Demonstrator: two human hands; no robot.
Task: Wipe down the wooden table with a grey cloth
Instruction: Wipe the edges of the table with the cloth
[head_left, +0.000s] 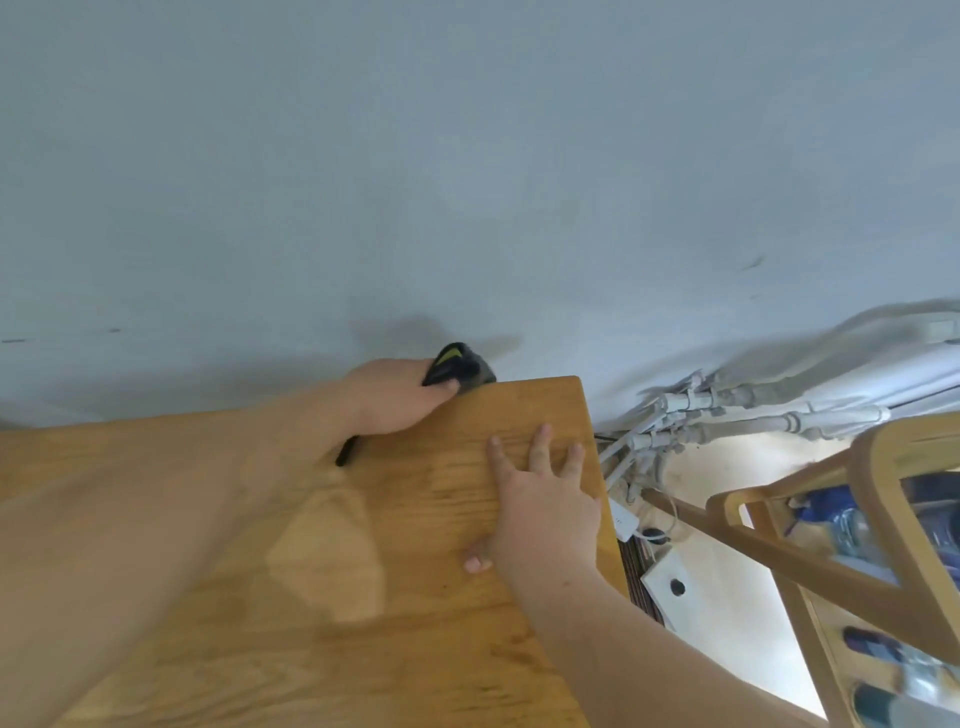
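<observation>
Closest to me, both bare forearms run out over the wooden table (311, 649), the left forearm (156, 519) wide and blurred across the lower left, the right forearm (623, 623) coming up from the lower right.

My right hand (545, 509) lies flat on the wood, released. Its fingers (540, 447) are straight and spread, pointing toward the far edge, with the thumb (478, 561) stuck out to the side, and they hold nothing. The table's side edge runs just beside my little finger.

My left hand (389, 397) is at the table's far edge, just short of the corner, and it is grasping a dark cloth (460, 369). This is a black-grey wad with a yellow patch on top (blur keeps me from reading its weave). My thumb lies over its near side and the wad sticks out past my fingertips, right against the pale grey wall (467, 182) and at the table's rim. Whether it sits on the wood or just off it, I cannot tell.

Under my left wrist a thin black stick (347, 452) pokes out on the tabletop. I cannot make out what it is.

Beyond the side edge, past my right fingers, white pipes (727, 415) run low along the wall. Nearer, below the table edge, are a white box with a round hole (691, 587) and a light wooden frame (883, 519) with blurred blue and dark shapes behind it.
</observation>
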